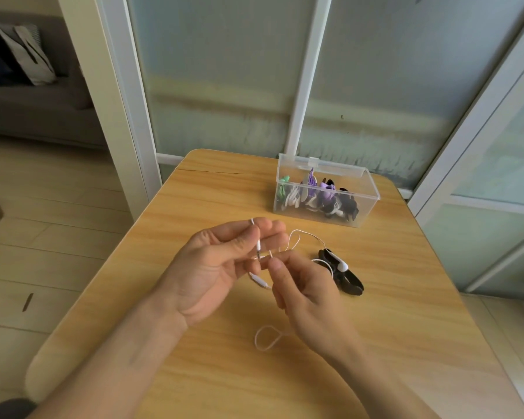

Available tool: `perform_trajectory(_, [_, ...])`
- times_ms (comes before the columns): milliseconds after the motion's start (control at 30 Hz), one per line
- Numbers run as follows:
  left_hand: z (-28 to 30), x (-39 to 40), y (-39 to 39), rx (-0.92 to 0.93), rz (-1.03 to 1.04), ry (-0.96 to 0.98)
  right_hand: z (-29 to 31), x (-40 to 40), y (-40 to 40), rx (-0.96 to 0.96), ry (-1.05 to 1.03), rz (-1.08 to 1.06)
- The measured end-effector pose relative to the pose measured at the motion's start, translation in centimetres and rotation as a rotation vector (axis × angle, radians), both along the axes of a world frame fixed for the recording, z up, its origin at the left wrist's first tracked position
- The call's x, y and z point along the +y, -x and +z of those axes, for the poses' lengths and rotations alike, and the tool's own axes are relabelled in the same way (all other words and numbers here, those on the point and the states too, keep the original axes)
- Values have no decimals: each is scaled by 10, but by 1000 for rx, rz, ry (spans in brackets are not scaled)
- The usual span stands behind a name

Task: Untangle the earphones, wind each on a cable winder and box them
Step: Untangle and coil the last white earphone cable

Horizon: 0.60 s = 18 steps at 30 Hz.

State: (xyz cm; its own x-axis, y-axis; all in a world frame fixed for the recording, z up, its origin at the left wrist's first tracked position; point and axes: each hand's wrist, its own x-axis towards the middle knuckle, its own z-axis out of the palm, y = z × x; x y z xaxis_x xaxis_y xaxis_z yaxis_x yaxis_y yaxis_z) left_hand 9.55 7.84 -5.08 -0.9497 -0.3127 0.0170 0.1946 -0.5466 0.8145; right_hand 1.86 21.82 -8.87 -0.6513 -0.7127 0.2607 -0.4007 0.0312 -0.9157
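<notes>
A white earphone cable (297,237) runs between both hands above the wooden table (406,343). My left hand (221,267) pinches the cable near its jack plug between thumb and fingers. My right hand (303,294) pinches the cable just right of that. A white earbud (341,264) lies on a black cable winder (345,278) to the right of my hands. One loop of cable (266,338) hangs onto the table below my right hand. A clear plastic box (366,207) at the back holds several wound earphones in green, white, purple and black.
The box's lid stands open toward the frosted glass partition behind the table. The table's left edge drops to a tiled floor, and a grey sofa stands at the far left.
</notes>
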Motion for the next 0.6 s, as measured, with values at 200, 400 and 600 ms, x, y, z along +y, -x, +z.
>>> perform_trajectory(200, [-9,13,1,-40,237,318,9,7,-3,148,-341,151])
perform_trajectory(400, [-36,4,5,-31,309,1147,27,24,0,219,-449,176])
perform_trajectory(600, [-22,1,3,-179,-142,973,39,38,22,167,-154,-124])
